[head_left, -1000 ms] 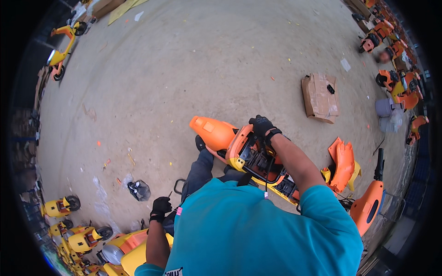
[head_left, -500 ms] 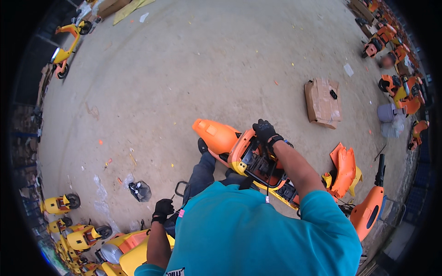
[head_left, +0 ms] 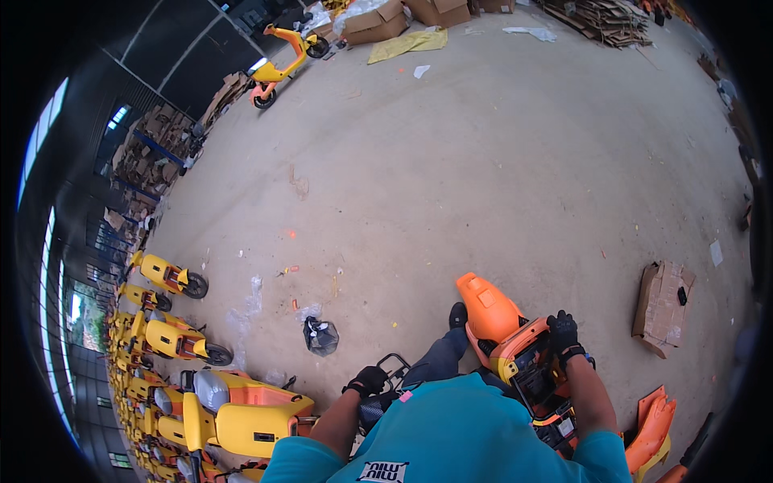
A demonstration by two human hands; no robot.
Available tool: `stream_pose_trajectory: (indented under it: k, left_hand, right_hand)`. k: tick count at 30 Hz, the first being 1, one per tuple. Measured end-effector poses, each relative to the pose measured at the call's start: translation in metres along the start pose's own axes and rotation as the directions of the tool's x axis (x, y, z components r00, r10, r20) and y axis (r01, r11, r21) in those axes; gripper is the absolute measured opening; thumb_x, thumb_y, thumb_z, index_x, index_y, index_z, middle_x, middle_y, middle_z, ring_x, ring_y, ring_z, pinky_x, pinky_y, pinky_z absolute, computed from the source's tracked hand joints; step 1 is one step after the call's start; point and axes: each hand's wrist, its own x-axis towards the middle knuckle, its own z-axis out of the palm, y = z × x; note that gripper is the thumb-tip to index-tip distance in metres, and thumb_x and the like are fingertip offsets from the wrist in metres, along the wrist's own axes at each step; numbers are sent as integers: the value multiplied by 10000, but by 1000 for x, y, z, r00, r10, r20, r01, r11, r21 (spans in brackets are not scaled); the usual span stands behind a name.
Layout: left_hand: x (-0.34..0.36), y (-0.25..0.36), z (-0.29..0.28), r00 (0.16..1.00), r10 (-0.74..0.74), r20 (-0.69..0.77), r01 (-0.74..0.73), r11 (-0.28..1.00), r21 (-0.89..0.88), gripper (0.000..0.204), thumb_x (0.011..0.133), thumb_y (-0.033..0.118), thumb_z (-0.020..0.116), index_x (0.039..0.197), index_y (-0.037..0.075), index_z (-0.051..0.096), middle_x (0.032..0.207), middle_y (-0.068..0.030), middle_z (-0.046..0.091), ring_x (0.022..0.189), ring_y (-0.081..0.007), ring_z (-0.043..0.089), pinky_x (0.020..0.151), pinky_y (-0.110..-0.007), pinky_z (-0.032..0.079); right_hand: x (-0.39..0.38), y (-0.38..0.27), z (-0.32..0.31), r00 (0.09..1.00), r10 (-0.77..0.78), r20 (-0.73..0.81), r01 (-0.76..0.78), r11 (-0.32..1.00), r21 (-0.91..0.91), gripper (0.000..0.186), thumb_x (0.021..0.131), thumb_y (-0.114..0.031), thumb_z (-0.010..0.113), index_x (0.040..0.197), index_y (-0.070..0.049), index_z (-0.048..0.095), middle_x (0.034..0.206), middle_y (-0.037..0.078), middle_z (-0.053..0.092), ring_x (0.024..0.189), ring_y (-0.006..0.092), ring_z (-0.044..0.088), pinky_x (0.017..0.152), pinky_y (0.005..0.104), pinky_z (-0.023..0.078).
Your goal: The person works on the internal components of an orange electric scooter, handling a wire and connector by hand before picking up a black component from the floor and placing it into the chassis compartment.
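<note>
An orange and yellow scooter (head_left: 493,310) stands partly taken apart at my right leg, its dark inner bay and frame exposed. My right hand (head_left: 564,332), in a black glove, is curled at the far rim of that bay, its fingers closed on the orange body edge. My left hand (head_left: 368,379), also gloved in black, hangs low at my left side, closed, beside a black tube rack (head_left: 394,365). What it holds, if anything, is hidden.
Yellow scooters (head_left: 250,414) stand in rows at the left. A black plastic bag (head_left: 320,336) lies on the floor. At the right are a cardboard box (head_left: 664,306) and loose orange panels (head_left: 651,431). More boxes (head_left: 374,22) and one scooter (head_left: 282,64) stand far off.
My view has swung left and up, so the scooter and box now appear lower and further right. My right hand stays at the scooter's rim. The left hand has moved nearer the black rack.
</note>
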Motion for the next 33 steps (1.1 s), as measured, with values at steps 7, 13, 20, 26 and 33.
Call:
stream_pose_trajectory:
  k: [7,13,20,26,33]
  left_hand:
    - [5,11,-10,999,-45,19,46,997,-61,231,703,224,623,869,67,654,830,-170,640,789,-336,615,678,-418,493]
    - [7,5,4,1000,-14,-22,13,999,-33,225,727,223,615,888,71,657,827,-172,636,779,-342,611,668,-417,492]
    - [13,3,3,1000,-16,-27,15,999,-30,235,718,238,631,878,68,656,827,-168,635,797,-337,608,676,-420,484]
    - [10,4,0,1000,-8,14,8,1000,-20,233,718,247,636,858,63,651,824,-167,636,788,-345,607,669,-424,484]
    - [8,3,6,1000,-7,6,7,1000,-23,256,732,263,630,885,58,644,833,-174,634,793,-346,606,674,-423,484]
  right_hand:
    - [3,15,26,921,390,-1,-388,917,88,297,827,-349,569,854,-56,533,698,151,604,657,336,612,583,439,482]
    - [5,17,27,987,163,10,-163,987,0,227,703,-218,668,836,-85,543,806,156,578,758,355,583,626,442,469]
    - [3,7,16,968,242,-70,-238,969,64,193,786,-270,581,813,-83,542,779,142,584,716,342,583,608,444,473]
    - [3,13,29,934,357,-23,-354,932,84,307,854,-358,530,823,-52,533,694,156,612,690,324,611,614,433,481]
    - [0,14,21,993,-50,-106,45,998,-52,227,781,-261,603,828,-48,540,715,156,622,709,321,613,630,432,478]
